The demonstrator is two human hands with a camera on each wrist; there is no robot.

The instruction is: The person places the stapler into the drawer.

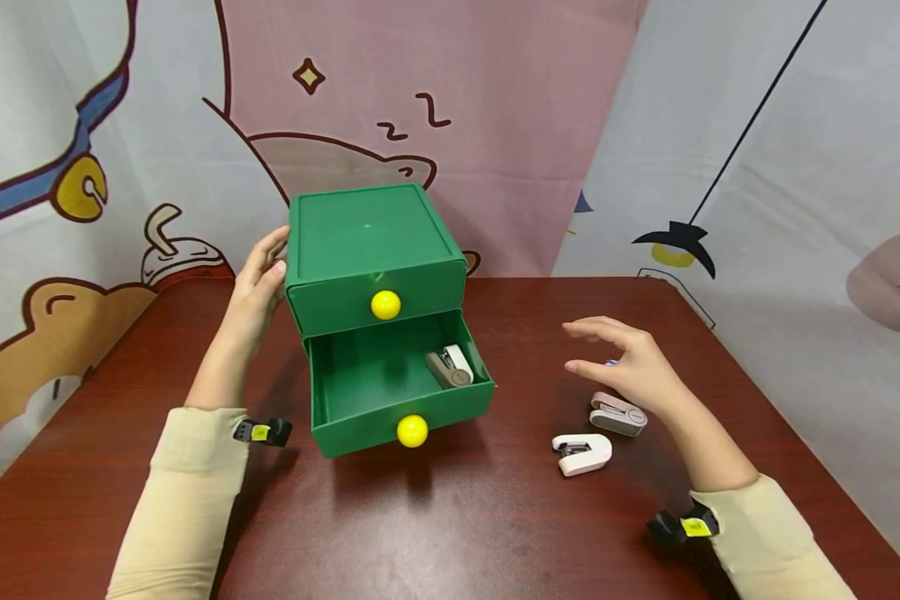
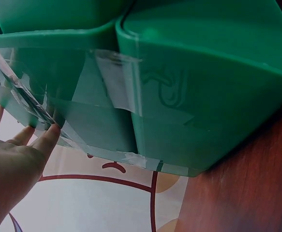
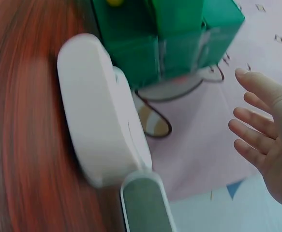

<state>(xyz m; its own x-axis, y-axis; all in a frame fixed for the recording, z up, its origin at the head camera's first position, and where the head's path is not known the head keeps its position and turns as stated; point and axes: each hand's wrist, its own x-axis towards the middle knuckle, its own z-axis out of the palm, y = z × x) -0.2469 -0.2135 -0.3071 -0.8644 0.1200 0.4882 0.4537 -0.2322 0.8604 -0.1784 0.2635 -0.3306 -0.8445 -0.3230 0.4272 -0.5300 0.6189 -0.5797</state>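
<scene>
A green two-drawer box (image 1: 375,233) with yellow knobs stands on the table, its upper drawer closed and its lower drawer (image 1: 367,375) pulled out. Inside that drawer, at the right, lies a small brown-and-white stapler (image 1: 451,367). My left hand (image 1: 258,279) is at the box's left side; in the left wrist view its fingertips (image 2: 53,129) touch the taped green wall. With thumb and fingers apart, my right hand (image 1: 630,362) hovers over the table holding nothing. Near it lie a white stapler (image 1: 583,454) and a pink-and-grey stapler (image 1: 618,415). A bluish thing (image 1: 611,362) is mostly hidden behind the right hand.
The dark red-brown table (image 1: 450,533) runs back to a cartoon-printed curtain (image 1: 510,150). Clear tape (image 2: 116,82) spans the box's side. Each wrist wears a small black camera, such as the one on the right sleeve (image 1: 686,527).
</scene>
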